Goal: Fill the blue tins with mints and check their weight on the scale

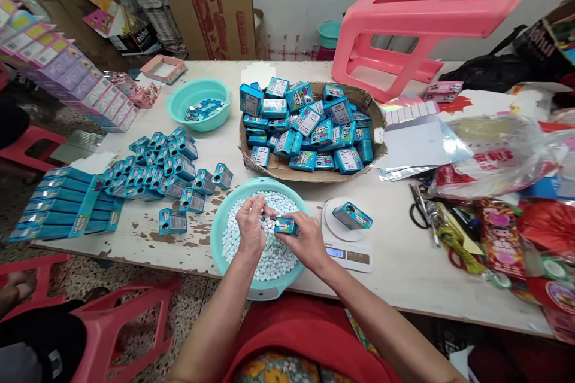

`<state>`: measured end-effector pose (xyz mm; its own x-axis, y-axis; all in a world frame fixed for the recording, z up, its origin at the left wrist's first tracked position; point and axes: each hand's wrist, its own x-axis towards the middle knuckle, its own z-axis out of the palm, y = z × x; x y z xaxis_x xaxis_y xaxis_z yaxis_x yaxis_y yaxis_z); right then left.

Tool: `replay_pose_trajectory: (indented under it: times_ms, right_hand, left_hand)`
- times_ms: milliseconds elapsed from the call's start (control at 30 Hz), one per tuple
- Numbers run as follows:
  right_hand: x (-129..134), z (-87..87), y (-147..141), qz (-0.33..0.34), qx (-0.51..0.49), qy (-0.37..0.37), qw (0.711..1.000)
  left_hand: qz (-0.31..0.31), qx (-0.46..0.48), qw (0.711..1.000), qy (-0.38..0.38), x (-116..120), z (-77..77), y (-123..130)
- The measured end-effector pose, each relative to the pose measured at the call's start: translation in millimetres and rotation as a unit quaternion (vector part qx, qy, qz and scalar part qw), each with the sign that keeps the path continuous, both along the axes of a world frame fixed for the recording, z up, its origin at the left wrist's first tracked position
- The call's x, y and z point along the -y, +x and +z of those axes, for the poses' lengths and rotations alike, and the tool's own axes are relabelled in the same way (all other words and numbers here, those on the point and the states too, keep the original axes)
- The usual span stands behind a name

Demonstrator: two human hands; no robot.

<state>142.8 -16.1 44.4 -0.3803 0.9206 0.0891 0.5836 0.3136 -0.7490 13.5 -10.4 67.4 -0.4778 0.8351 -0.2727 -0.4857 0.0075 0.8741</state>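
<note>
Here's the right hand (306,239), pinching a small blue box (286,225) between thumb and fingers, above the bowl (217,215); just beside it the left hand (251,224) is curled in, bunched around a few white sweets (269,225). The box looks light and stiff, probably smooth enough to slip, so a hold across its sides seems best. Its long axis appears to run crosswise, one end towards the left hand, the other hidden in the grip.
</note>
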Motion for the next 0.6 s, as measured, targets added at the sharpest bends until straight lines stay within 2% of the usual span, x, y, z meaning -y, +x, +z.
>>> replay_pose_trajectory:
  times_ms: [300, 600]
  right_hand:
    - [-1.4, 4.7, -0.1, -0.007, -0.021, -0.011, 1.000]
    - [4.1, 4.5, -2.6, -0.006, -0.060, -0.038, 0.998]
  left_hand:
    - [-0.001, -0.044, 0.999, 0.007, 1.5, 2.1, 2.7]
    - [-0.009, -0.007, 1.000, 0.004, 1.7, 5.3, 5.5]
